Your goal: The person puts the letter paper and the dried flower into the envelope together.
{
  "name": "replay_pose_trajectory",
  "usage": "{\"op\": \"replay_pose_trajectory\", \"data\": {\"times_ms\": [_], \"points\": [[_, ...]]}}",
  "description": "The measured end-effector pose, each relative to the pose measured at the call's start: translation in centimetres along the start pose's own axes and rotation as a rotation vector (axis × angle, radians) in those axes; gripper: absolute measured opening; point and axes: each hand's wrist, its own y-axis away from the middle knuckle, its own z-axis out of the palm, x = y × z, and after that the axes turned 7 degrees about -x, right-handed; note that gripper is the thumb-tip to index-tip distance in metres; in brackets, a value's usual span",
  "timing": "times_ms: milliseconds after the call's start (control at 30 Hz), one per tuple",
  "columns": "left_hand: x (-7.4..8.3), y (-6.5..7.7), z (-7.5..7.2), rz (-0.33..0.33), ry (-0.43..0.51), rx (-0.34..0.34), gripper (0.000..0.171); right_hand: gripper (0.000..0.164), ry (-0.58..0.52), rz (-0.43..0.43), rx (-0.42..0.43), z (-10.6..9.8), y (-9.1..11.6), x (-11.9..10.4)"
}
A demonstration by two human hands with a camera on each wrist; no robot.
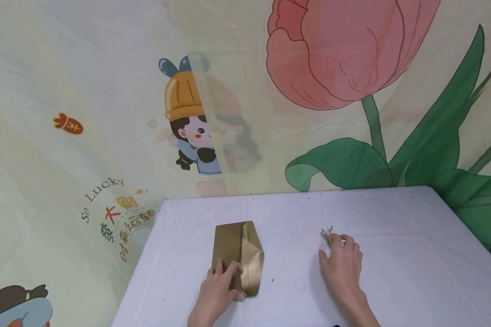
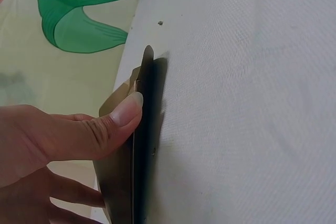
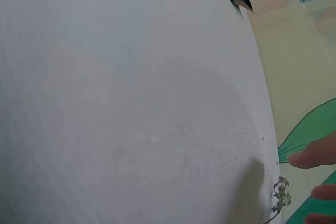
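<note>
Left of centre on the counter (image 1: 288,245), I record a gold envelope (image 1: 228,243), its lighter panel toward the counter's right edge. The left hand (image 1: 217,290) grips it, thumb at the near edge, fingers across the top. Closer to the counter's right edge, I note a small sprig (image 1: 326,235); the right hand (image 1: 343,265) is beside it, fingers relaxed and parted. Contact I cannot determine.

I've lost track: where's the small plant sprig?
In the head view, the plant sprig is right of centre, by the right hand, with the gold envelope off to its left.
</note>
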Motion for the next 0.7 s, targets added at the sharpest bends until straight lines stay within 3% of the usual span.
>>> {"op": "replay_pose_trajectory", "data": {"times_ms": [300,700], "points": [[0.1,-0.1,0.0,-0.004,0.004,-0.012,0.062,0.056,0.031,0.104,-0.036,-0.3,-0.4,0.8],[0.0,-0.2,0.0,-0.010,0.008,-0.030,0.062,0.048,0.008,0.090,-0.119,-0.4,-0.4,1.2]]}}
